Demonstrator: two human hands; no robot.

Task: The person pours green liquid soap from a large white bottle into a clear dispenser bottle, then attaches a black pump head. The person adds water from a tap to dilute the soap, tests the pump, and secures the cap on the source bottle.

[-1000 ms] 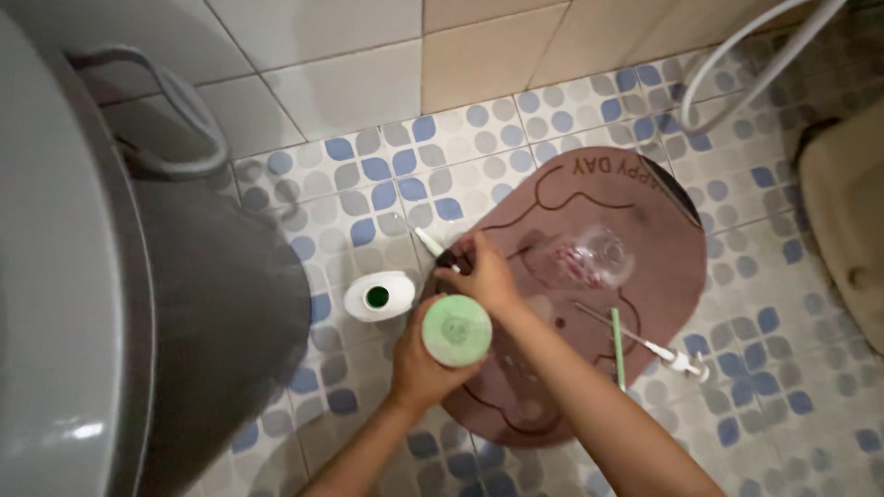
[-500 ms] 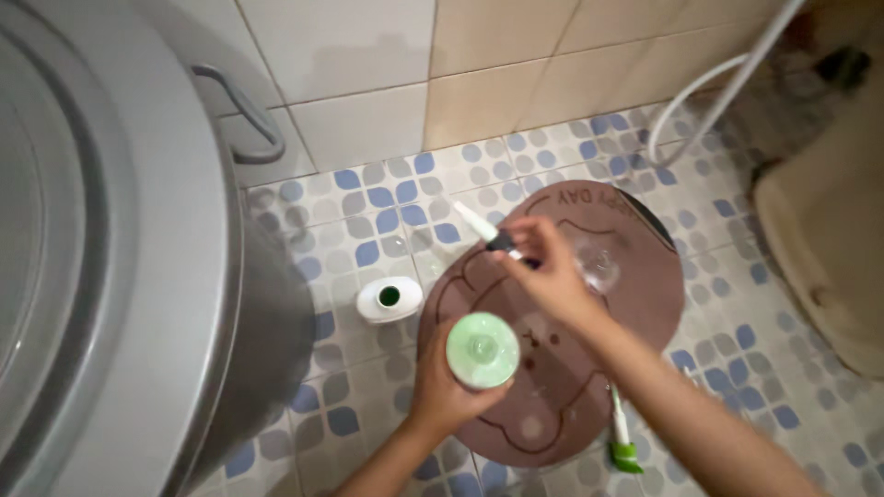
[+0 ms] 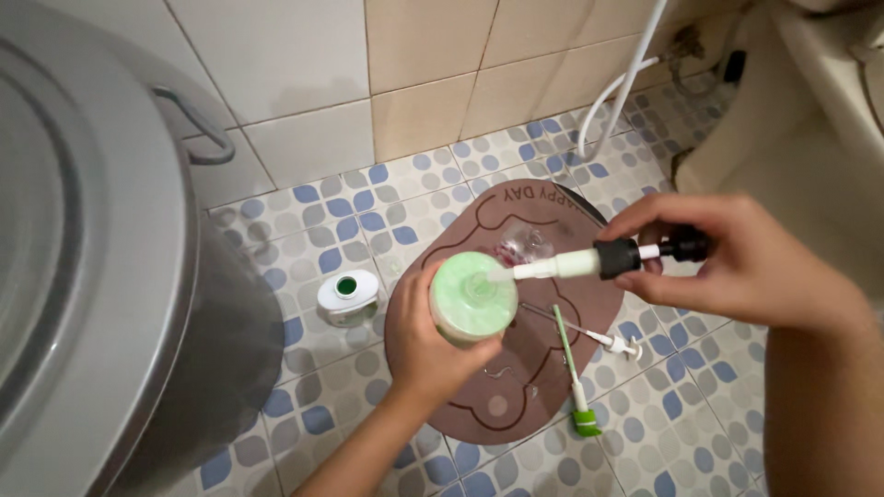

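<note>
The green bottle point(image 3: 472, 297) sits upright in the left hand point(image 3: 425, 345), seen from above so that its round pale-green top faces the camera. The fingers wrap its lower side from the left and below, closed firmly around it, and the forearm runs down toward the bottom edge of the view. The bottle hangs in the air above the left part of a brown floor mat point(image 3: 539, 373).

Just to the right of the bottle's top, the pump dispenser point(image 3: 603, 260) lies nearly level in the right hand point(image 3: 746, 269). Its white tube end points left and touches, or almost touches, the bottle's rim; its black collar and head sit between thumb and fingertips, which are pinched shut on it. The right wrist and forearm drop steeply along the right edge of the view.

On the mat below lie a clear glass item point(image 3: 525, 243), blurred, a thin white pump tube point(image 3: 589, 333) and a long green-handled brush point(image 3: 571, 373) whose green end rests just off the mat on the tiles. A small white bottle point(image 3: 348, 297) with an open green mouth stands on the floor just left of the mat.

The floor point(image 3: 304, 207) is tiled in grey and blue pebble shapes. A large grey metal drum point(image 3: 101, 276) with a loop handle fills the left side. Beige wall tiles, a white hose point(image 3: 626, 92) and a cream fixture point(image 3: 810, 120) stand at the far side.
</note>
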